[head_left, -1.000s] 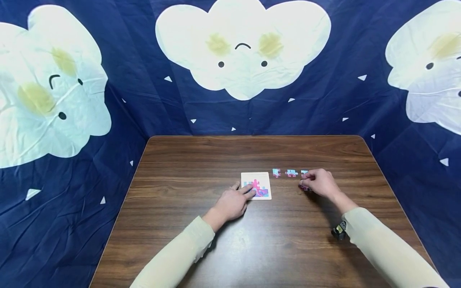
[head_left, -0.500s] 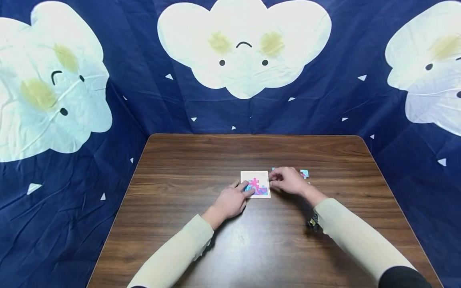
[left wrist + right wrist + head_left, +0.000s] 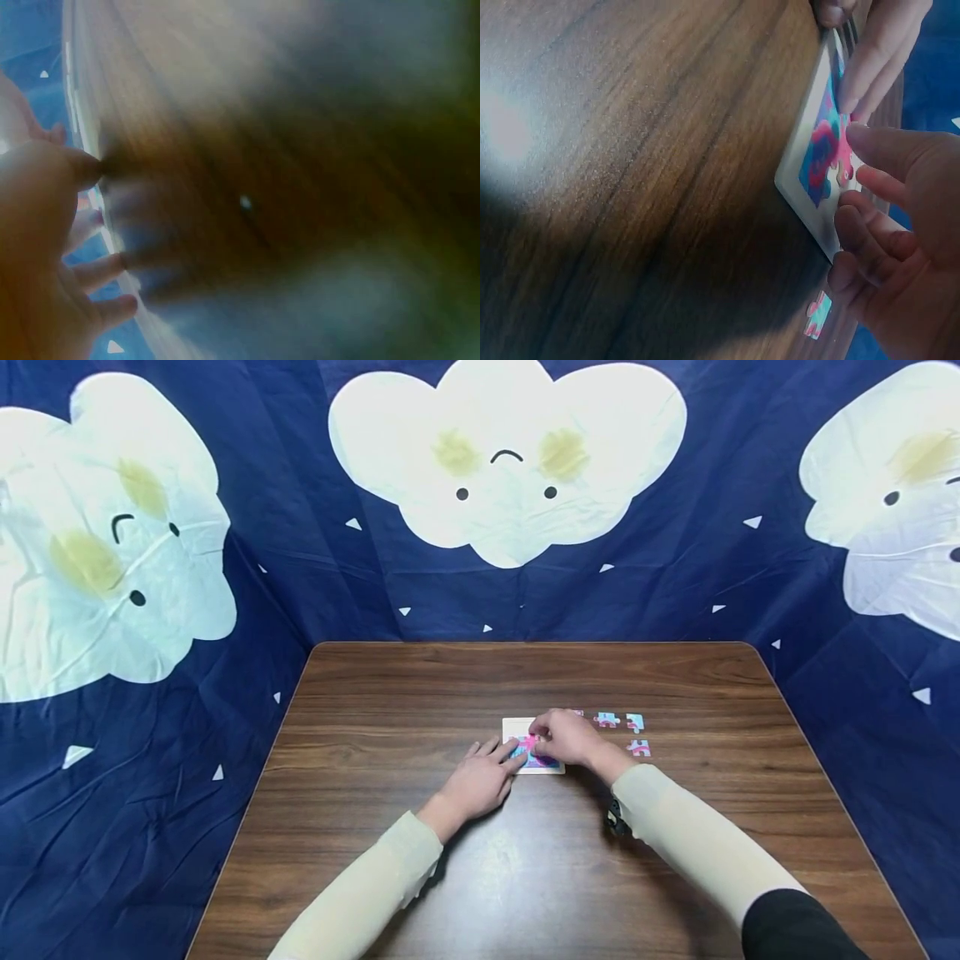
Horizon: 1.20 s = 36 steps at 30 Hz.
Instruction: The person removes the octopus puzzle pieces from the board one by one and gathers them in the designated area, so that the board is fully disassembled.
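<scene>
A square jigsaw board (image 3: 513, 725) with a pale frame lies on the table, partly filled with pink, blue and purple pieces. My left hand (image 3: 474, 783) rests on its left side, fingers spread and nearly straight. Over the upper right of the board, my right hand (image 3: 568, 737) pinches a puzzle piece (image 3: 845, 166), pink on its visible side, between thumb and fingers. In the right wrist view those fingertips are right at the picture, close to the left hand's fingers (image 3: 877, 56). Most of the held piece is hidden by the fingers.
Right of the board lie loose puzzle pieces: one in the middle (image 3: 607, 720), one at the upper right (image 3: 635, 722) and one below it (image 3: 639, 748). Another piece (image 3: 578, 712) is partly covered by the right hand. A blue cloud-print curtain (image 3: 450, 602) stands behind the wooden table (image 3: 390, 693).
My right hand has moved left from the loose pieces onto the board, uncovering the pieces at the right. The left hand stays on the board.
</scene>
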Tool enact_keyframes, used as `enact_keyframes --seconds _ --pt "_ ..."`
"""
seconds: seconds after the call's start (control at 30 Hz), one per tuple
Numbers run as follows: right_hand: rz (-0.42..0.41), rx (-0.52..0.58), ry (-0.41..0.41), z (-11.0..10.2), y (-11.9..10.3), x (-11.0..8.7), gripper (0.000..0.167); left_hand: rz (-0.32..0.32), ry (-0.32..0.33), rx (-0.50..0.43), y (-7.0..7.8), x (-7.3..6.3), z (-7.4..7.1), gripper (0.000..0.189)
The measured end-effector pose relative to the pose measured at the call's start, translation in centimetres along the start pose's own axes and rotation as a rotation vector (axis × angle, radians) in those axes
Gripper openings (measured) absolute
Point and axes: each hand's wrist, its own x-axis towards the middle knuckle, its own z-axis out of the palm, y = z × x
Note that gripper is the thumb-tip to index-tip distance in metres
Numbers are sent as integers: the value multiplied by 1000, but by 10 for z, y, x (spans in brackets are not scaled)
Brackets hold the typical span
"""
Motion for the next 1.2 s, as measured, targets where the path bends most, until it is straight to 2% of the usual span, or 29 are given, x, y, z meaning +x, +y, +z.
enact_keyframes --seconds 0.3,0.67,0.9,1.2 --pt "14 -4 -3 3 -2 2 42 6 -82 -93 -3 -6 -10 57" --pt "40 0 20 3 -3 6 27 12 -119 -110 -2 -5 -12 63" --pt "88 67 15 1 -2 9 23 8 -145 -85 -2 -2 -12 63" --pt "58 217 19 -2 5 9 14 4 -166 -111 -2 -1 -17 62"
